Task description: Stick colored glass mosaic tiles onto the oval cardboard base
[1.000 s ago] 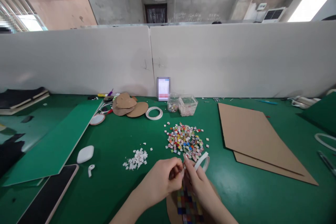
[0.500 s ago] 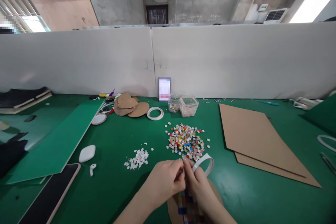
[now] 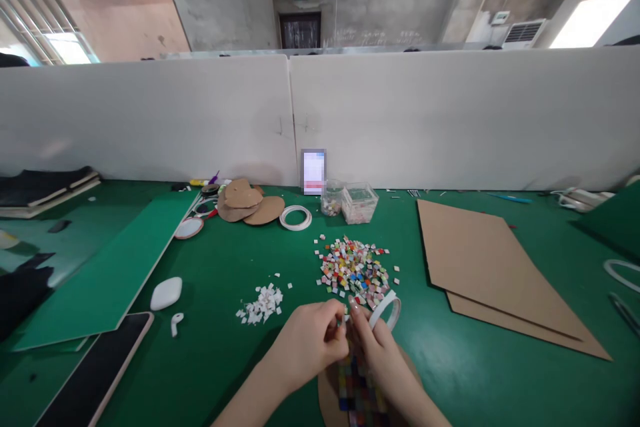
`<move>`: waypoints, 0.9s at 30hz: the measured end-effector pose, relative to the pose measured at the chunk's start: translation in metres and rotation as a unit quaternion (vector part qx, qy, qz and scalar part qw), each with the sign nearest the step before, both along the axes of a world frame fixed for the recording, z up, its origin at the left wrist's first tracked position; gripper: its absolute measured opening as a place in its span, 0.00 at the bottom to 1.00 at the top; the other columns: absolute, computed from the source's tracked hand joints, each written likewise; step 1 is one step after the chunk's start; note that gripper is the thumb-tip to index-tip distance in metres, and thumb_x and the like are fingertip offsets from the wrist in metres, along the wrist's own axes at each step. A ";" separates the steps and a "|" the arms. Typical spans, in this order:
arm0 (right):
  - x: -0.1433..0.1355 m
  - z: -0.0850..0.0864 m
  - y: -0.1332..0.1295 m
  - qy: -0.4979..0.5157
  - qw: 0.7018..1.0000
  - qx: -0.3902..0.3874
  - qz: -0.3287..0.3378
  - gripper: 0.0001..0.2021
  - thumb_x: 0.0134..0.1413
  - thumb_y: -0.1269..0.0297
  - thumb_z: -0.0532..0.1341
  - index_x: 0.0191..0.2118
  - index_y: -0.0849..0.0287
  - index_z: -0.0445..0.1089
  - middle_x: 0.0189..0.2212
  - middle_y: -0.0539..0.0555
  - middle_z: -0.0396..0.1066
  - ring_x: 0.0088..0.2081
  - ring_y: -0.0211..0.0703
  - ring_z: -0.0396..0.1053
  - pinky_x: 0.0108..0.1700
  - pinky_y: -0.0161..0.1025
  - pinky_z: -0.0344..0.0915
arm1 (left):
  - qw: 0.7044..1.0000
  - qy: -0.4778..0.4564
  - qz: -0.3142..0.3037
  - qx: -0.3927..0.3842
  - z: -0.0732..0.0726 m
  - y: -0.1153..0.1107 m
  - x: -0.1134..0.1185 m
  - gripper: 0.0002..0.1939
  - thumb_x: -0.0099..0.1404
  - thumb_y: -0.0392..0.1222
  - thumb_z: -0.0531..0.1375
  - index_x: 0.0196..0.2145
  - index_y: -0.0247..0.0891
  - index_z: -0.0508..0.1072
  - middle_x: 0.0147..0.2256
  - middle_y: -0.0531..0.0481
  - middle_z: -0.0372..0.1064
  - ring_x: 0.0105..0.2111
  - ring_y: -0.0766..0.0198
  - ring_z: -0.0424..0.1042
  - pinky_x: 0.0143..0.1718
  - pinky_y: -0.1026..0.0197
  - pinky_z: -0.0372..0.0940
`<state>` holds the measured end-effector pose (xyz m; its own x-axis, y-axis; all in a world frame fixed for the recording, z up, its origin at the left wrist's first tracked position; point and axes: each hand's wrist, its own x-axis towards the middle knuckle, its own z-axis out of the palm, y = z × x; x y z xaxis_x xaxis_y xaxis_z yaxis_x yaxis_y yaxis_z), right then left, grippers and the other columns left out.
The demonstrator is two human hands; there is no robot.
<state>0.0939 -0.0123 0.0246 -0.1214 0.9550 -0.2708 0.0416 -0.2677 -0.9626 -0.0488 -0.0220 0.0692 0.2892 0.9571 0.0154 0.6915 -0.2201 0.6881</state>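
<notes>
My left hand (image 3: 311,340) is closed in a pinch above the work; whatever its fingertips hold is too small to make out. Close beside it, my right hand (image 3: 383,353) grips a roll of white tape (image 3: 383,305), which stands up between its fingers. Under both hands lies a brown cardboard piece (image 3: 327,392) with a curved edge, partly covered by rows of coloured mosaic tiles (image 3: 354,387). The hands and forearms hide much of it. Just beyond my fingers is a heap of loose mosaic tiles (image 3: 354,268).
Small white scraps (image 3: 263,305) lie left of the tile heap. Behind it are a clear tub (image 3: 360,203), a round jar (image 3: 331,200) and another tape roll (image 3: 295,217). Cardboard sheets (image 3: 480,250) lie right; a phone (image 3: 95,373) and earbud case (image 3: 167,293) left.
My fingertips have moved slightly apart. The tape roll in my right hand has shifted a little to the left and turned more edge-on.
</notes>
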 end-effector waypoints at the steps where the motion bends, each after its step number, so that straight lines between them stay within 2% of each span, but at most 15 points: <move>1: 0.000 0.001 0.000 0.009 1.000 -0.011 0.001 0.28 0.40 0.41 0.58 0.38 0.61 0.70 0.34 0.56 0.72 0.40 0.48 0.66 0.41 0.36 0.63 | 1.000 -0.009 0.002 -0.002 0.000 0.000 -0.001 0.04 0.53 0.33 0.49 0.26 0.40 0.56 0.19 0.59 0.50 0.20 0.71 0.54 0.21 0.69 0.46; 4: -0.001 0.007 0.000 0.052 0.997 -0.056 0.005 0.25 0.39 0.43 0.60 0.36 0.61 0.71 0.31 0.53 0.71 0.38 0.45 0.67 0.36 0.33 0.64 | 1.000 -0.024 0.010 -0.006 0.001 0.002 -0.003 0.04 0.53 0.32 0.49 0.26 0.40 0.57 0.20 0.59 0.51 0.20 0.71 0.54 0.21 0.69 0.47; 7: -0.002 0.008 0.000 0.098 0.988 -0.121 -0.001 0.22 0.39 0.45 0.61 0.33 0.60 0.70 0.24 0.50 0.69 0.29 0.40 0.67 0.28 0.31 0.62 | 0.999 -0.038 0.022 -0.011 0.006 0.004 -0.006 0.04 0.54 0.32 0.48 0.26 0.40 0.58 0.20 0.59 0.52 0.20 0.71 0.54 0.21 0.69 0.48; 12: -0.003 0.000 0.001 0.157 0.977 -0.143 -0.010 0.17 0.42 0.48 0.61 0.31 0.58 0.68 0.23 0.48 0.66 0.26 0.38 0.65 0.27 0.31 0.62 | 0.997 -0.058 -0.005 -0.057 0.015 0.003 -0.006 0.04 0.58 0.38 0.49 0.29 0.39 0.63 0.18 0.59 0.55 0.18 0.71 0.55 0.20 0.70 0.49; 17: 0.000 -0.006 0.002 0.114 0.990 -0.084 0.002 0.18 0.43 0.48 0.60 0.34 0.59 0.70 0.27 0.51 0.69 0.31 0.41 0.66 0.31 0.32 0.62 | 0.998 -0.022 -0.035 -0.041 0.008 0.002 -0.005 0.04 0.57 0.38 0.51 0.30 0.39 0.64 0.18 0.58 0.58 0.18 0.71 0.57 0.20 0.70 0.48; 19: 0.000 -0.006 0.002 0.115 0.990 -0.083 0.008 0.18 0.43 0.48 0.60 0.33 0.60 0.70 0.24 0.50 0.68 0.30 0.41 0.66 0.30 0.32 0.62 | 0.999 -0.015 -0.038 -0.033 0.005 0.002 -0.005 0.05 0.58 0.37 0.50 0.31 0.40 0.65 0.19 0.58 0.59 0.19 0.71 0.58 0.20 0.70 0.48; 25: -0.004 0.006 0.001 0.215 0.958 -0.189 -0.009 0.14 0.40 0.52 0.63 0.29 0.57 0.65 0.19 0.44 0.63 0.23 0.34 0.62 0.25 0.29 0.59 | 0.999 -0.018 -0.043 -0.027 0.002 0.002 -0.008 0.05 0.58 0.36 0.49 0.31 0.40 0.64 0.19 0.59 0.58 0.19 0.71 0.58 0.21 0.70 0.49; 27: -0.005 0.010 0.002 0.240 0.950 -0.198 0.008 0.15 0.42 0.52 0.62 0.23 0.57 0.60 0.14 0.41 0.55 0.17 0.29 0.55 0.20 0.27 0.53 | 0.999 -0.015 -0.034 -0.021 0.003 0.003 -0.010 0.05 0.58 0.35 0.49 0.31 0.40 0.64 0.18 0.59 0.56 0.18 0.72 0.57 0.21 0.70 0.48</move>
<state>0.0893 -0.0099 0.0348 -0.3351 0.7863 -0.5191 -0.3696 -0.6165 -0.6952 -0.0586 -0.0192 0.0722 0.3530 0.9355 -0.0146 0.6544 -0.2357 0.7185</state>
